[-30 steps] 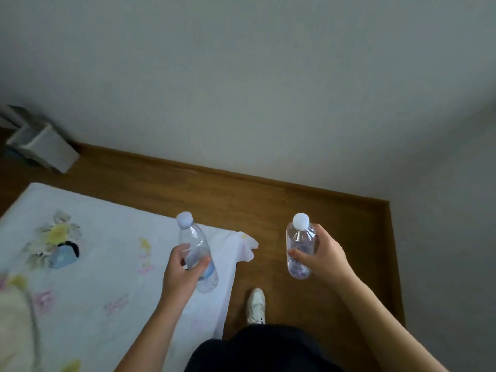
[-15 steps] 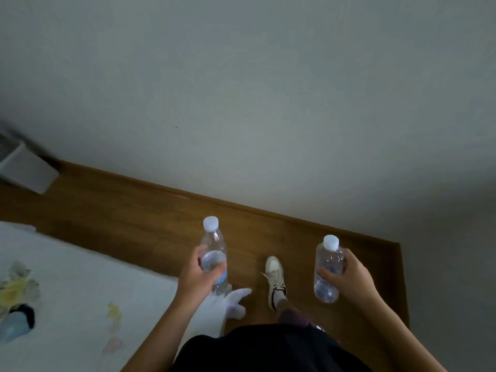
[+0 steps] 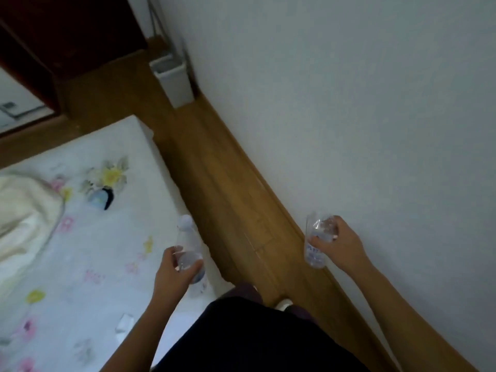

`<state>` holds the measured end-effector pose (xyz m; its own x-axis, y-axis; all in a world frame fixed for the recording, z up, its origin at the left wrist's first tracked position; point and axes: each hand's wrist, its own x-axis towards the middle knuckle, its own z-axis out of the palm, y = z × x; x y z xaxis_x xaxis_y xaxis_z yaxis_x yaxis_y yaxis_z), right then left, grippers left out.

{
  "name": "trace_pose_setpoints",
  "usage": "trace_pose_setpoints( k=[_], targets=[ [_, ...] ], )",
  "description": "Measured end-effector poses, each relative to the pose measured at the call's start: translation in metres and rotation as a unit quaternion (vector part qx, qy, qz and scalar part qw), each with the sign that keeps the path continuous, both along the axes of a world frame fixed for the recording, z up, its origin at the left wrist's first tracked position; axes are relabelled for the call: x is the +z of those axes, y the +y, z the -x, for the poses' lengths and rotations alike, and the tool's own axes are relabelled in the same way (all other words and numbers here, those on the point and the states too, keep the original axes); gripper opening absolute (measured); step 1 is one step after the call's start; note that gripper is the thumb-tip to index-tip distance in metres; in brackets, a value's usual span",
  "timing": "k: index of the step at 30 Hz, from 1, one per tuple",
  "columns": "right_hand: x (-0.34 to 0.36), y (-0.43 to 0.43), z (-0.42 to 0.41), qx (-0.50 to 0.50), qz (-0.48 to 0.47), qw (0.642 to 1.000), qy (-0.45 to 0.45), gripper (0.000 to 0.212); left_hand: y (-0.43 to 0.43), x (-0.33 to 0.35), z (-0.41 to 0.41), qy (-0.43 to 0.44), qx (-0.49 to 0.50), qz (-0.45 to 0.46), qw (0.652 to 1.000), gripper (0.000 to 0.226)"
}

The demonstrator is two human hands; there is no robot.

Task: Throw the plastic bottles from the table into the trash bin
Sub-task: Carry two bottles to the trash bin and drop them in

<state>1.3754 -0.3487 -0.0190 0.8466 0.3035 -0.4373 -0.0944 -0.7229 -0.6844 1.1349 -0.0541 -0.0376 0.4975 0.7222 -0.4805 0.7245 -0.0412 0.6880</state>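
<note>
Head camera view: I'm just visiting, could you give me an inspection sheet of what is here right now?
Surface: table, covered by a floral cloth.
Job's things: two clear plastic bottles, left bottle and right bottle; trash bin on the floor by the wall.
Clutter: cream cloth on the table.
Hands: left hand grips the left bottle; right hand grips the right bottle.
Cables: thin grey line behind the bin, possibly a cord.
Surroundings: wooden floor, white wall.
</note>
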Motion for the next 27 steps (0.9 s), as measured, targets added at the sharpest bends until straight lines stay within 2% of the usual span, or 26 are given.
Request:
trace_pose_setpoints(
  k=[5, 10, 16, 22, 27],
  targets=[
    [0.004, 0.12, -0.055, 0.142, -0.039, 0.989, -0.002, 0.053, 0.032, -0.005, 0.02, 0.003, 0.162, -0.026, 0.986, 0.063],
    [0.002, 0.209, -0.08, 0.206, -0.041, 0.978, 0.006, 0.058, 0.076, -0.021, 0.01, 0.002, 0.236, -0.014, 0.972, 0.065],
    [-0.002, 0.265, -0.121, 0.215, -0.015, 0.976, -0.022, 0.056, 0.154, -0.022, -0.052, -0.026, 0.208, 0.014, 0.978, 0.084],
    [-0.003, 0.307, -0.164, 0.187, 0.001, 0.982, -0.024, 0.043, 0.227, -0.005, -0.11, -0.046, 0.173, -0.019, 0.984, 0.072],
    [-0.021, 0.359, -0.208, 0.185, 0.027, 0.982, 0.0, 0.037, 0.289, -0.002, -0.155, -0.063, 0.182, -0.013, 0.981, 0.082]
  ],
)
